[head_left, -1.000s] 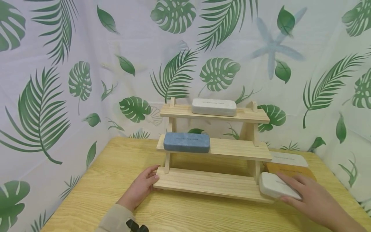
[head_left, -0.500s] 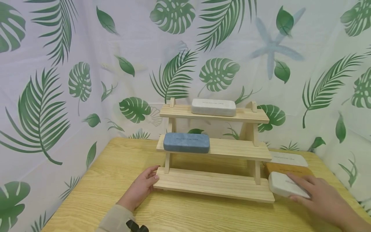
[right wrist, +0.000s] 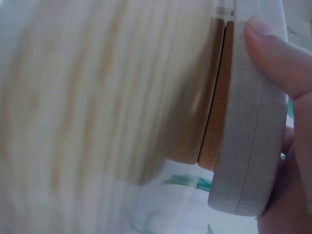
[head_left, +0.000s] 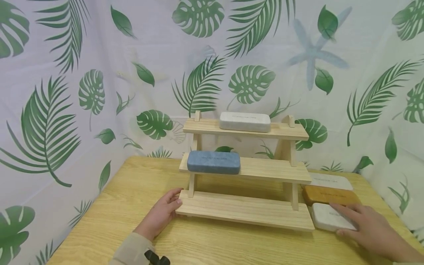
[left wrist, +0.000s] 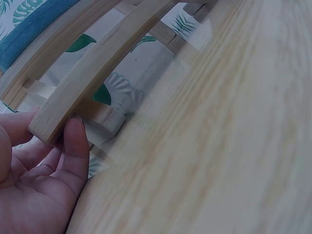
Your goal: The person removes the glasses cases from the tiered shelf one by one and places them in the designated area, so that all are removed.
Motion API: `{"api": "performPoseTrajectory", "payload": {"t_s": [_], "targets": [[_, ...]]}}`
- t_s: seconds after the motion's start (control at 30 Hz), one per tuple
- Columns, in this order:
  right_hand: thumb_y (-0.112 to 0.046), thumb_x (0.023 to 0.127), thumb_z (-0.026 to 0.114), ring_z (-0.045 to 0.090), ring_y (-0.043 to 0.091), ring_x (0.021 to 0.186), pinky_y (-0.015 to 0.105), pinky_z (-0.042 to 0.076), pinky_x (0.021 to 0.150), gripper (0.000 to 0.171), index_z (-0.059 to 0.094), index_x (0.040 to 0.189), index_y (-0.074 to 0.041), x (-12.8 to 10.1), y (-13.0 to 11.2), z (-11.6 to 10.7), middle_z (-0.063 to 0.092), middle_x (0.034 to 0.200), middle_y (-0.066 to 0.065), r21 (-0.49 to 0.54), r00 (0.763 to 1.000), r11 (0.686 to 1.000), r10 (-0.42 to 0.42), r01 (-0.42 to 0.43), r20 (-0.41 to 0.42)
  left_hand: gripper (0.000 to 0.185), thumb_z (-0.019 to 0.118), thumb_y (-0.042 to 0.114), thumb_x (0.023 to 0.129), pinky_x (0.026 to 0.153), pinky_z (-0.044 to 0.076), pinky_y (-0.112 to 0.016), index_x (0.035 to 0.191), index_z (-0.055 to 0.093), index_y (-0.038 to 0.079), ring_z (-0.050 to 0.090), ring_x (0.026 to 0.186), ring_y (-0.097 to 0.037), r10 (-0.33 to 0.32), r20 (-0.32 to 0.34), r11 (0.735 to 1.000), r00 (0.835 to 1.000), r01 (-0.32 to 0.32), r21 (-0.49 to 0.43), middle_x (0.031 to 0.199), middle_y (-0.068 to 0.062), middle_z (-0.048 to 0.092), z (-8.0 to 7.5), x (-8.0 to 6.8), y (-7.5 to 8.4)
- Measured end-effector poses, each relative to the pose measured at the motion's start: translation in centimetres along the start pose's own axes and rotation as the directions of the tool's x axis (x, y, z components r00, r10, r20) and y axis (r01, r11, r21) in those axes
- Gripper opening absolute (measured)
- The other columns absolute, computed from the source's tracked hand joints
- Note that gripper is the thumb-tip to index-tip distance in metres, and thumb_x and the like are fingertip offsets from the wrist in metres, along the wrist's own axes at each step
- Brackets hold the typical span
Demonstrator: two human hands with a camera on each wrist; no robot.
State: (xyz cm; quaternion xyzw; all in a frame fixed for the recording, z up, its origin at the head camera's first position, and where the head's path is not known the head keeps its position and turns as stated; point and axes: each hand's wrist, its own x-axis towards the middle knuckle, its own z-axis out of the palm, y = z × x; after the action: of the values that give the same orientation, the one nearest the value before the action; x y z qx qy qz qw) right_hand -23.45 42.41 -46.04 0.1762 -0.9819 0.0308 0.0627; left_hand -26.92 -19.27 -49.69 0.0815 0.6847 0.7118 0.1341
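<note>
R hand (head_left: pixel 367 230) grips white case (head_left: pixel 326 217) w/ thumb; L hand (head_left: pixel 159 217), fingers relaxed, steadies rack (head_left: pixel 245 211). Risk: case knocks brown case (head_left: pixel 328 195).

rack (head_left: pixel 245 211) mid-table | three cases (head_left: pixel 331 197) right of rack | two cases (head_left: pixel 213 162) on shelves

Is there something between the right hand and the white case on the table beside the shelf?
Nothing visible: the right hand already lies on the white speckled rectangular case, thumb at its near edge.
</note>
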Motion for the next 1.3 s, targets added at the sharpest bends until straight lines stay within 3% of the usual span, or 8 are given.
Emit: {"api": "performPoseTrajectory", "payload": {"t_s": [0.27,0.4,0.6,0.77,1.07,1.3], "targets": [[-0.068,0.075,0.076,0.055,0.022,0.088,0.047,0.048,0.068,0.084,0.059,0.144,-0.023,0.8,0.1,0.1,0.059,0.106,0.007,-0.044,1.0,0.999,-0.016,0.015,-0.016,0.059,0.047,0.022,0.11,0.097,0.046,-0.037,0.159,0.022,0.004,0.054,0.117,-0.028,0.008,0.012,1.0,1.0,-0.008,-0.002,0.141,-0.025,0.039,0.2,0.0,0.0],[-0.066,0.074,0.078,0.055,0.025,0.09,0.048,0.048,0.067,0.084,0.059,0.144,-0.023,1.1,0.2,0.1,0.058,0.108,0.01,-0.035,1.0,0.999,-0.014,0.013,-0.021,0.057,0.048,0.022,0.109,0.097,0.043,-0.037,0.159,0.025,0.006,0.051,0.119,-0.028,-0.009,-0.014,1.0,1.0,0.009,0.006,0.143,-0.024,0.037,0.3,-0.1,0.2],[-0.046,0.074,0.088,0.051,0.02,0.089,0.042,0.045,0.071,0.068,0.068,0.134,-0.021,1.5,0.2,0.3,0.056,0.107,0.007,0.01,0.999,1.0,-0.029,0.029,-0.046,0.056,0.048,0.021,0.109,0.097,0.042,-0.037,0.159,0.026,0.007,0.051,0.116,-0.026,-0.017,-0.021,1.0,1.0,0.017,-0.009,0.14,-0.023,0.039,0.4,0.0,0.2],[-0.032,0.078,0.087,0.048,0.017,0.085,0.039,0.043,0.071,0.056,0.071,0.13,-0.019,2.3,0.1,0.4,0.053,0.101,0.003,0.005,0.995,0.998,-0.061,0.061,-0.077,0.056,0.049,0.021,0.109,0.095,0.043,-0.037,0.158,0.027,0.006,0.052,0.114,-0.025,-0.02,-0.033,1.0,0.999,0.02,-0.013,0.138,-0.022,0.04,0.4,0.1,0.2],[-0.031,0.081,0.085,0.046,0.016,0.086,0.038,0.043,0.072,0.056,0.069,0.134,-0.019,3.3,0.4,0.6,0.052,0.101,0.002,0.028,0.996,0.997,-0.067,0.069,-0.065,0.055,0.049,0.021,0.109,0.093,0.04,-0.037,0.158,0.029,0.006,0.049,0.112,-0.025,-0.025,-0.044,1.0,0.999,0.025,-0.011,0.135,-0.02,0.041,0.6,0.0,0.2],[-0.031,0.083,0.084,0.044,0.017,0.087,0.039,0.041,0.072,0.056,0.068,0.135,-0.017,4.0,0.5,0.5,0.05,0.102,0.003,0.063,0.997,0.996,-0.062,0.064,-0.034,0.055,0.047,0.019,0.11,0.096,0.044,-0.036,0.159,0.025,0.006,0.052,0.114,-0.024,-0.014,-0.012,1.0,1.0,0.013,-0.023,0.137,-0.022,0.04,0.5,0.0,0.4]]}}
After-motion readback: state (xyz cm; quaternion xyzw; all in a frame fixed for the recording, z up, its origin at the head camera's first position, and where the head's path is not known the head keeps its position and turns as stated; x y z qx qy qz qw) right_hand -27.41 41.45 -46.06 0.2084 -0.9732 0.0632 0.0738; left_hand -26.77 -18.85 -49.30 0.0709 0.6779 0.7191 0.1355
